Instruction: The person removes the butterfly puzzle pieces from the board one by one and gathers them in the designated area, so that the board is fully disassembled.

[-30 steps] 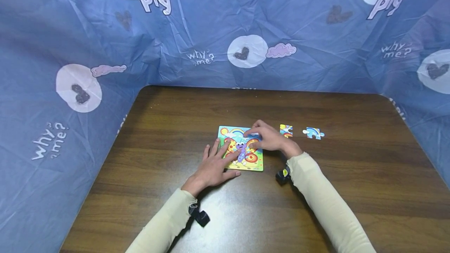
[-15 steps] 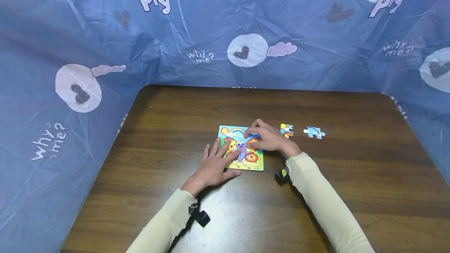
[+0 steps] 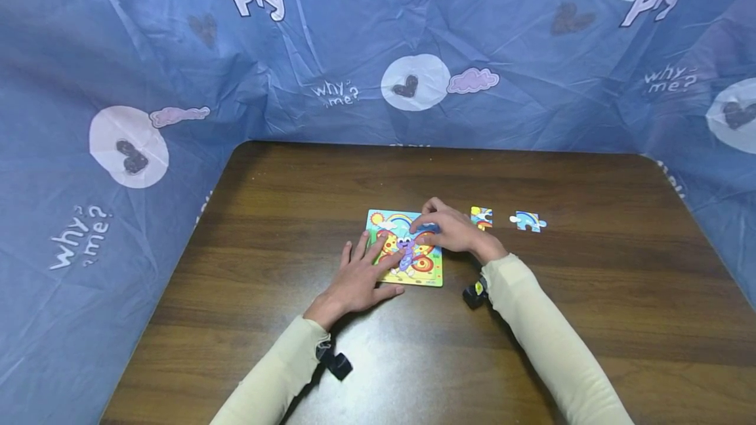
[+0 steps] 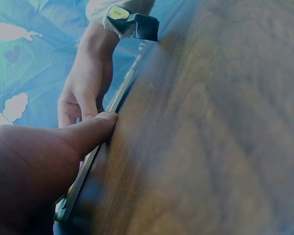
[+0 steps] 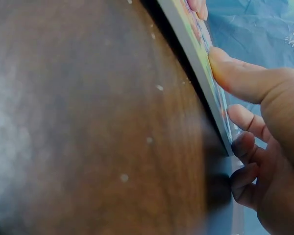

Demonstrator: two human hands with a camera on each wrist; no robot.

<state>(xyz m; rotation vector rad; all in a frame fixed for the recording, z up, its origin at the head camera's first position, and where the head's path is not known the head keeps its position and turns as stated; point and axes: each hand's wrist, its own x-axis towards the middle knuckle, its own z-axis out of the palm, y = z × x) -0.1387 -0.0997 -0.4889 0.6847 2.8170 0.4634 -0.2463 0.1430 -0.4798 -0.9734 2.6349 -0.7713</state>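
Note:
A colourful butterfly puzzle board (image 3: 407,261) lies flat near the middle of the brown table (image 3: 531,320). My left hand (image 3: 360,274) rests with straight fingers on the board's left edge; its thumb (image 4: 90,132) lies against the board's rim (image 4: 83,174). My right hand (image 3: 451,228) has curled fingers over the board's upper right corner and pinches a blue puzzle piece (image 3: 430,228) there. In the right wrist view the thumb (image 5: 237,76) presses on the board's face (image 5: 198,54). Two loose pieces, one (image 3: 481,217) and another (image 3: 527,221), lie just right of that hand.
A blue printed cloth (image 3: 378,51) walls the table at the back and both sides. Black wrist camera mounts (image 3: 338,364) (image 3: 474,294) hang under both cream sleeves. Bare wood (image 3: 295,182) surrounds the board.
Both hands stay where they were on the board; the right hand's fingers have shifted only slightly on the blue piece.

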